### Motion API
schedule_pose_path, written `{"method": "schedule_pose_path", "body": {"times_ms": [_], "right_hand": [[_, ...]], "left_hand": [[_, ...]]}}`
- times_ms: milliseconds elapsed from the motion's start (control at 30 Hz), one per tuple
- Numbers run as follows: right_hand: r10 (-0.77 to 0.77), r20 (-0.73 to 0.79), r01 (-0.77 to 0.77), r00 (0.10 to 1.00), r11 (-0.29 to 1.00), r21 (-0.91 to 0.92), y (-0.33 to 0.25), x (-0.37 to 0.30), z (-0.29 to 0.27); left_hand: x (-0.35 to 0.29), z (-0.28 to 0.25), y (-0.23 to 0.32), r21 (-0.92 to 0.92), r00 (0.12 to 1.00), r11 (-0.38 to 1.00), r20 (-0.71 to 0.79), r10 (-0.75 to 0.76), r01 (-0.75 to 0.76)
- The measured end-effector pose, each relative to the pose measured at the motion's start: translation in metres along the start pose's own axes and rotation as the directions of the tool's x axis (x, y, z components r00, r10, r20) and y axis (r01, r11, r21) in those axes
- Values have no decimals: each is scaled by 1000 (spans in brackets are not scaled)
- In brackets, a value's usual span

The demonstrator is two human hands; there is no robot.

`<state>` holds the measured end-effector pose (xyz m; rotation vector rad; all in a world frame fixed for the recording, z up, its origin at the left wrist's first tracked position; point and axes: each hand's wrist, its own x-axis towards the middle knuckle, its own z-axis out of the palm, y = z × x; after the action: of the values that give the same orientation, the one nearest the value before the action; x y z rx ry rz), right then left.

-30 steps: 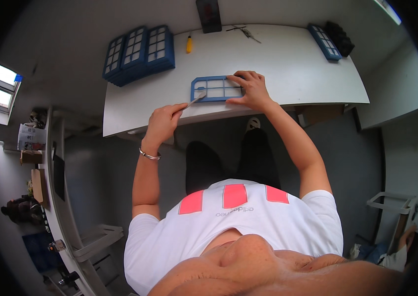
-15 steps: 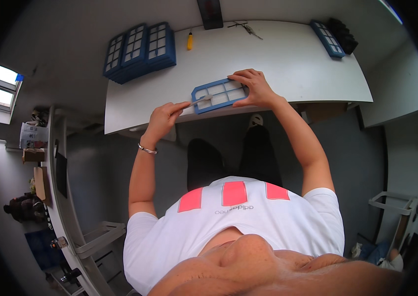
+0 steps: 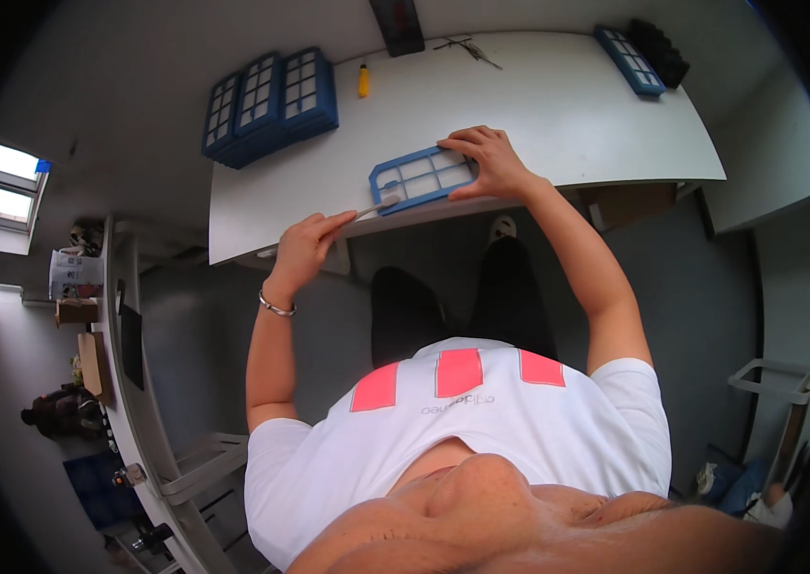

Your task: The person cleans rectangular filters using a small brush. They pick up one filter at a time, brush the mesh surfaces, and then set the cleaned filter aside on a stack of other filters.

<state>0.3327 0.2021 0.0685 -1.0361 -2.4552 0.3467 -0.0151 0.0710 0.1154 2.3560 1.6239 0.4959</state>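
A blue-framed filter panel (image 3: 419, 182) with white cells lies near the front edge of the white table (image 3: 558, 124). My right hand (image 3: 493, 165) grips its right end, thumb at the near side and fingers over the far side. My left hand (image 3: 307, 245) is closed round the slim pale handle of a small brush (image 3: 389, 201), likely a toothbrush. Its head rests at the panel's near left corner, by the frame. The bristles are too small to make out.
Stacked blue filter panels (image 3: 269, 100) stand at the table's back left, beside a yellow-handled tool (image 3: 363, 81). Thin dark strips (image 3: 468, 51) and a dark object (image 3: 397, 27) lie at the back. Another blue panel (image 3: 630, 62) leans near black pieces (image 3: 659, 54) at the back right.
My left hand has drawn back slightly toward me and left, and the brush head has moved from the panel's inner cells to its near left edge. My right hand keeps its hold.
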Motion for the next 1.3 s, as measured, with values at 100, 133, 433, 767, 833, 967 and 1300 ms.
{"method": "schedule_pose_path", "body": {"times_ms": [100,133,433,767,833,967,1300], "right_hand": [[-15,-12,15,1000,1000,11,2,-1,2],[-18,-12,18,1000,1000,13,2,-1,2],[-15,-29,16,999,999,28,3,-3,2],[-20,-35,20,999,1000,21,3,-3,2],[-18,-36,18,999,1000,23,2,-2,1],[-15,-12,15,1000,1000,19,-1,-1,2],[-14,-18,14,1000,999,31,3,-3,4]], "left_hand": [[5,-8,4,199,993,980,-115,33,-10],[7,-3,3,201,993,979,-116,30,-6],[9,4,2,156,985,984,-140,103,-81],[10,6,-2,120,992,991,-106,70,-58],[9,2,-3,116,997,993,-64,40,-32],[10,14,-3,60,995,997,-91,50,-44],[11,0,1,-209,996,976,80,-44,60]]}}
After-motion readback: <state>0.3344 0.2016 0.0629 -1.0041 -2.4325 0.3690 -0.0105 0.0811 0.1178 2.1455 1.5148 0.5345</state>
